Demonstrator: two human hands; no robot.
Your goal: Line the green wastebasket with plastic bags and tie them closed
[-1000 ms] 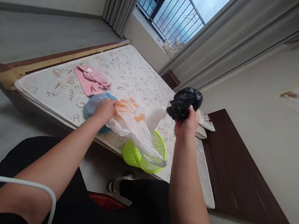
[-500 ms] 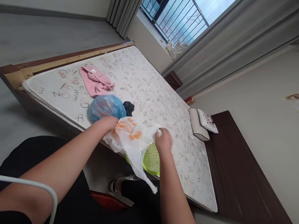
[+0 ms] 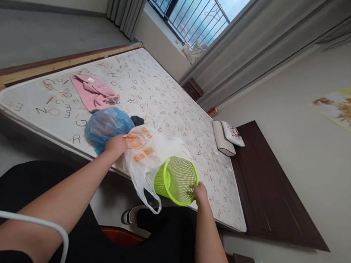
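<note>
My left hand (image 3: 116, 146) is closed on the edge of a white plastic bag (image 3: 161, 148) with orange print, beside a blue plastic bag (image 3: 108, 125). The white bag lies spread on the mattress (image 3: 172, 110), its handles hanging over the near edge. My right hand (image 3: 200, 192) grips the rim of a lime-green mesh wastebasket (image 3: 159, 183), which is tilted with its mouth facing me. The basket lies against the white bag. Behind the blue bag sits a small dark bundle (image 3: 137, 120), and past it a pink cloth (image 3: 94, 92).
A white cable (image 3: 49, 223) crosses in front of my left arm. Pillows (image 3: 224, 137) lie against the dark headboard (image 3: 275, 187). A wooden bed rail (image 3: 55, 63) edges the mattress's far left side. Something red (image 3: 121, 235) is below beside my leg.
My right hand has let go of the white bag and taken the wastebasket's rim. The basket has come out from under the bag into view. My left hand stays at the bag.
</note>
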